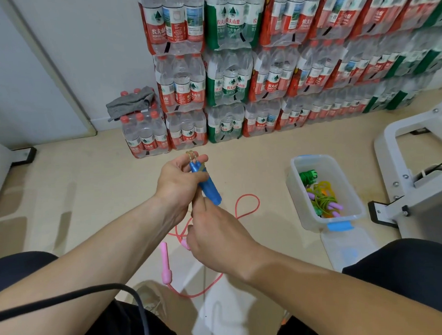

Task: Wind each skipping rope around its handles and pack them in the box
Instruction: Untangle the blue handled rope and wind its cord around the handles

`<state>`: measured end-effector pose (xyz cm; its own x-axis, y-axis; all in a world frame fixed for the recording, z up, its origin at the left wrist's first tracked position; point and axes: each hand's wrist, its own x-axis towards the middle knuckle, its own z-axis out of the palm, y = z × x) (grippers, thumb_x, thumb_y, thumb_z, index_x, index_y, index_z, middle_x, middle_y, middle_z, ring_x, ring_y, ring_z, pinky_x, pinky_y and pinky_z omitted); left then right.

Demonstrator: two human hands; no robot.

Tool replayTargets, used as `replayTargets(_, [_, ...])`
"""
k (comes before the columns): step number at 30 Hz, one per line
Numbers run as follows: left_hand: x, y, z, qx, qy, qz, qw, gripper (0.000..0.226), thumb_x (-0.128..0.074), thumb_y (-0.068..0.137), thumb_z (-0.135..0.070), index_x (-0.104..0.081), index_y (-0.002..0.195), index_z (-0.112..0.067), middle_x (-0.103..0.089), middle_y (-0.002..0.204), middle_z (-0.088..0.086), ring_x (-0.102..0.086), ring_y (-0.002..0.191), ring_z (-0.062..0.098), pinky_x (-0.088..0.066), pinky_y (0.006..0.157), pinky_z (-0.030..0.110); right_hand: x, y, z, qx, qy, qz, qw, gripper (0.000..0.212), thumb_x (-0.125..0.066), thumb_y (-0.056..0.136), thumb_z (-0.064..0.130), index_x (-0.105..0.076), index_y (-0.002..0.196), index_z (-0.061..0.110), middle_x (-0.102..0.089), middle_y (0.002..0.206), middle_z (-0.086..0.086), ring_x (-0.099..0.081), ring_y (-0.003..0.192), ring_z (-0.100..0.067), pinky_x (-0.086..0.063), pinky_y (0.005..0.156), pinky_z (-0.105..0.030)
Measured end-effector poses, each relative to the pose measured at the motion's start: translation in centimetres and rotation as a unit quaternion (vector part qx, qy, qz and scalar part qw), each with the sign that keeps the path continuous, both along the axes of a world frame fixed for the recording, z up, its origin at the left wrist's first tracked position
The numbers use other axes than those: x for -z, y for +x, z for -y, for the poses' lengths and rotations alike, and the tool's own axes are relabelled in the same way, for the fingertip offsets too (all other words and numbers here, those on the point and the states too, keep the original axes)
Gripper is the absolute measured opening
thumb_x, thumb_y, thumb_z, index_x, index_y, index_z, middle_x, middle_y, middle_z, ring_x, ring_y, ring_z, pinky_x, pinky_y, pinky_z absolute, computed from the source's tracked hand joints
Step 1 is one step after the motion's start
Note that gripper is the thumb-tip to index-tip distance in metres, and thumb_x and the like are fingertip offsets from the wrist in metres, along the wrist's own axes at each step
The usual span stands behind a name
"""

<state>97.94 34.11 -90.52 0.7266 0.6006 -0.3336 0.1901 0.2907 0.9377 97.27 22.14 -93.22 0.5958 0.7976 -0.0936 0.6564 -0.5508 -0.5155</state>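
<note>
- Left hand (180, 181) grips both blue handles (209, 189) side by side, mid-air before the person; box (320, 164) well off to the right.
- Right hand (212, 235) curled just under the handles; its hold is hidden, cannot tell.
- Judgement: keep handles parallel, lay turns snug, tension even.
- Handles translucent blue; pale rope (192, 155) emerges on top.

Water packs (274, 72): shrink-wrapped bottles with red and green labels, stacked three high along the wall (103, 46).
Low pack (145, 136): red-capped bottles, standing just beside the left end of the stack.
Cloth (131, 101): grey, crumpled, lying on top of the low pack.
Floor (90, 177): pale beige.
Frame (415, 165): white metal, on the right.
Cable (69, 298): black, curving across the lower left.
</note>
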Motion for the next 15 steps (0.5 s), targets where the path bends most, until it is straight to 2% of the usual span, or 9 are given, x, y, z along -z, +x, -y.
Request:
replayTargets(3, [-0.4,0.1,-0.5,0.003,-0.018,0.022,1.0,0.042,-0.056,0.095,0.01,-0.054,0.135,-0.003,-0.07,0.122,0.0,-0.067,0.113,0.02,-0.053,0.101,0.043,-0.5,-0.6,0.3,-0.001,0.059,-0.042,0.997,0.077,-0.049,0.097,0.024,0.0,0.157,0.027,-0.046,0.121,0.0,-0.055,0.098,-0.025,-0.05,0.083,-0.045])
replayTargets(4, [-0.7,0.1,-0.7,0.006,-0.027,0.032,0.999,0.04,-0.055,0.096,0.008,-0.055,0.134,-0.002,-0.071,0.122,-0.001,-0.067,0.113,0.02,-0.054,0.1,0.041,-0.6,-0.7,0.5,0.005,0.082,-0.059,0.995,0.079,-0.047,0.098,0.026,0.005,0.157,0.032,-0.046,0.122,0.002,-0.055,0.1,-0.024,-0.049,0.084,-0.044])
replayTargets(5, [-1.0,0.1,-1.0,0.007,-0.037,0.04,0.998,0.038,-0.054,0.096,0.008,-0.055,0.133,-0.002,-0.071,0.122,-0.001,-0.067,0.114,0.021,-0.054,0.1,0.04,-0.5,-0.6,0.6,0.015,0.106,-0.077,0.991,0.075,-0.045,0.099,0.028,0.003,0.157,0.036,-0.047,0.118,0.004,-0.055,0.099,-0.023,-0.049,0.085,-0.044])
replayTargets(7, [-1.5,0.0,-1.6,0.005,-0.051,0.05,0.997,0.036,-0.053,0.097,0.008,-0.057,0.131,-0.001,-0.071,0.122,0.001,-0.066,0.116,0.023,-0.055,0.098,0.036,-0.1,0.0,0.9,0.044,0.143,-0.118,0.982,0.055,-0.041,0.101,0.03,-0.021,0.151,0.037,-0.051,0.105,0.006,-0.056,0.094,-0.02,-0.05,0.086,-0.046])
replayTargets(10, [-2.4,-0.4,-2.6,0.012,-0.069,0.067,0.995,0.032,-0.05,0.097,0.008,-0.06,0.126,0.0,-0.071,0.123,0.004,-0.069,0.111,0.021,-0.057,0.092,0.032,0.5,1.4,1.3,0.076,0.167,-0.207,0.961,0.016,-0.04,0.102,0.034,-0.053,0.11,0.037,-0.06,0.084,0.002,-0.057,0.072,-0.014,-0.052,0.073,-0.045])
replayTargets(12, [-3.0,-0.8,-3.3,0.033,-0.095,0.083,0.992,0.032,-0.049,0.097,0.006,-0.061,0.127,0.002,-0.07,0.125,0.006,-0.071,0.107,0.018,-0.056,0.088,0.028,0.9,2.5,1.5,0.102,0.189,-0.265,0.94,0.021,-0.042,0.097,0.038,-0.061,0.088,0.034,-0.057,0.069,0.008,-0.051,0.06,-0.011,-0.047,0.063,-0.043])
replayTargets(15, [-3.6,-1.5,-3.4,0.077,-0.13,0.088,0.985,0.034,-0.047,0.096,0.005,-0.063,0.126,0.001,-0.07,0.124,0.006,-0.07,0.11,0.019,-0.055,0.092,0.031,1.1,4.7,1.9,0.121,0.175,-0.29,0.933,0.027,-0.05,0.099,0.035,-0.07,0.082,0.03,-0.047,0.059,0.013,-0.044,0.06,-0.013,-0.036,0.064,-0.032])
